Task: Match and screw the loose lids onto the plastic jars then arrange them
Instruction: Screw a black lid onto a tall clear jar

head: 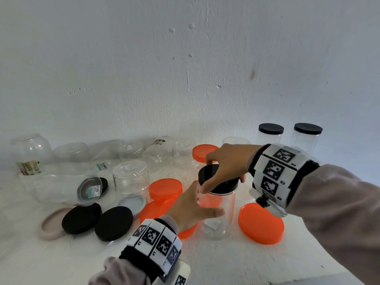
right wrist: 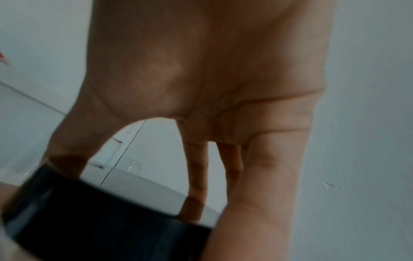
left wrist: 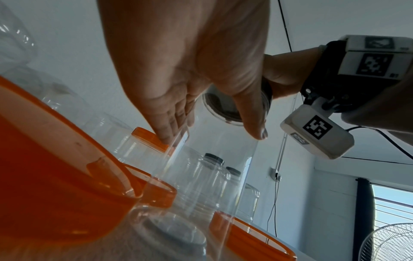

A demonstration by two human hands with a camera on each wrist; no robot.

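A tall clear plastic jar (head: 224, 214) stands upright in the middle of the white table. My left hand (head: 195, 204) wraps round its side, thumb in front, fingers behind; the left wrist view shows this hand (left wrist: 201, 130) on the clear jar (left wrist: 208, 176). A black lid (head: 222, 187) sits on the jar's mouth. My right hand (head: 222, 171) grips that lid from above, fingertips spread round its rim. The right wrist view shows the black lid (right wrist: 100, 220) under my fingers (right wrist: 196, 194).
Two closed black-lidded jars (head: 270, 136) stand at the back right. Orange lids (head: 261, 224) lie beside the held jar, others (head: 165, 188) to its left. Two loose black lids (head: 114, 223) and a pink lid (head: 48, 227) lie front left. Several open clear jars (head: 131, 179) crowd the left.
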